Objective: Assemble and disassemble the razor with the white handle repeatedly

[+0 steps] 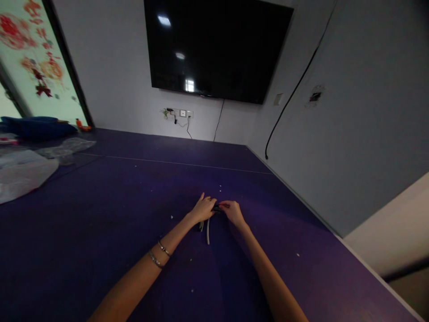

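Observation:
My left hand is closed, its fingers curled over a small dark piece just above the purple table. From the right, my right hand pinches the other end of that same piece between thumb and fingers. The piece is mostly covered, so I cannot make out its kind. Below my left hand a thin pale strip points down toward me. Beside it a shorter pale-and-dark strip shows partly under the palm. Two bracelets circle my left wrist and forearm.
The purple tabletop has small white scraps on it. Clear plastic bags and a dark blue cloth bundle lie at the left, near an orange object. A black cable hangs along the right wall. A television hangs ahead.

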Action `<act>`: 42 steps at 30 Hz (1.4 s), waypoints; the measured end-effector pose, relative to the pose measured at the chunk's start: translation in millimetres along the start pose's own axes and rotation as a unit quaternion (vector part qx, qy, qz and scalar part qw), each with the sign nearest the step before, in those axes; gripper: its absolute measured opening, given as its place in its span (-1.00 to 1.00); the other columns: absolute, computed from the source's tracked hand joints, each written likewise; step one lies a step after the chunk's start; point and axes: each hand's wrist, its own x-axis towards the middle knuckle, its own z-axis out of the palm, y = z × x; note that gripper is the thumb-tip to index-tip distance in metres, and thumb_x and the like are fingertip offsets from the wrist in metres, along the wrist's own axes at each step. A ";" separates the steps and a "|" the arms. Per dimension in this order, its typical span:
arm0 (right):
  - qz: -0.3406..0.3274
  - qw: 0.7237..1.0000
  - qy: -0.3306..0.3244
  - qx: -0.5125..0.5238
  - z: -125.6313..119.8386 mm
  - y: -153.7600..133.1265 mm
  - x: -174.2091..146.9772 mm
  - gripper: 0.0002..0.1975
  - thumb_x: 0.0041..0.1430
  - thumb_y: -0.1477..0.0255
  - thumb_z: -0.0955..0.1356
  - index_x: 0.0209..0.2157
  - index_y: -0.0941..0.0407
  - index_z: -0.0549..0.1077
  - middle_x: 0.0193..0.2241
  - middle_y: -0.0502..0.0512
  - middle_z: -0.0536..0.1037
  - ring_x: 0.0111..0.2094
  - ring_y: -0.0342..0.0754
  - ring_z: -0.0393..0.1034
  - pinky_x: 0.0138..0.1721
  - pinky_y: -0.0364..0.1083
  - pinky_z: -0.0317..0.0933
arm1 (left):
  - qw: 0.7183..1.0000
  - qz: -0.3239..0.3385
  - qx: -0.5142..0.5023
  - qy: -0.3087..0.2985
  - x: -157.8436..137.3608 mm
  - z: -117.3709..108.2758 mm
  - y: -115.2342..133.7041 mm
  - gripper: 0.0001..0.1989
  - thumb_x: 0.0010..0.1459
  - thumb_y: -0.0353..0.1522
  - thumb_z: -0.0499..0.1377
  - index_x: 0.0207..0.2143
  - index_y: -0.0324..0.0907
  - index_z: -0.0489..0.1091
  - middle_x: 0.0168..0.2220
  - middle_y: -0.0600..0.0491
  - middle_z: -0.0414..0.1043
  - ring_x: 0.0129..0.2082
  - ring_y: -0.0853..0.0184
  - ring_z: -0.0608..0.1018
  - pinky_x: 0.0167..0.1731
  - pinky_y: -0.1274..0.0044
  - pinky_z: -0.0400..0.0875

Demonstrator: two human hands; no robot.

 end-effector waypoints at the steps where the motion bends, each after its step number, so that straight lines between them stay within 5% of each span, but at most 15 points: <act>1: -0.001 1.000 -0.001 -0.002 0.0 -0.4 -0.3 -0.82 -0.05 0.47 0.32 -0.41 0.15 0.57 -0.42 0.12 0.60 -0.39 -0.01 0.49 -0.28 -0.08 0.33 | 1.000 -0.001 -0.001 0.001 -0.1 0.0 -0.2 -0.62 0.08 -0.38 0.13 -0.02 -0.23 0.24 -0.06 -0.09 0.40 0.09 0.16 0.32 0.16 0.20 -0.07; 36: -0.035 0.997 0.002 -0.061 3.1 9.5 -1.4 -0.82 0.00 0.47 0.31 -0.40 0.11 0.58 -0.42 0.13 0.58 -0.37 -0.01 0.44 -0.27 -0.08 0.27 | 0.999 -0.026 -0.027 0.001 -6.9 -2.2 -0.5 -0.52 0.06 -0.40 0.13 0.05 -0.28 0.15 0.04 -0.16 0.32 0.12 0.18 0.29 0.18 0.22 -0.10; 42: 0.002 0.999 0.032 -0.027 1.7 18.5 -3.9 -0.73 0.05 0.33 0.27 -0.33 0.15 0.56 -0.46 0.12 0.57 -0.60 -0.09 0.36 -0.52 -0.11 0.28 | 0.999 -0.025 -0.033 0.013 -8.0 -4.7 1.6 -0.51 0.05 -0.38 0.13 0.05 -0.28 0.14 0.03 -0.16 0.33 0.11 0.18 0.30 0.17 0.24 -0.09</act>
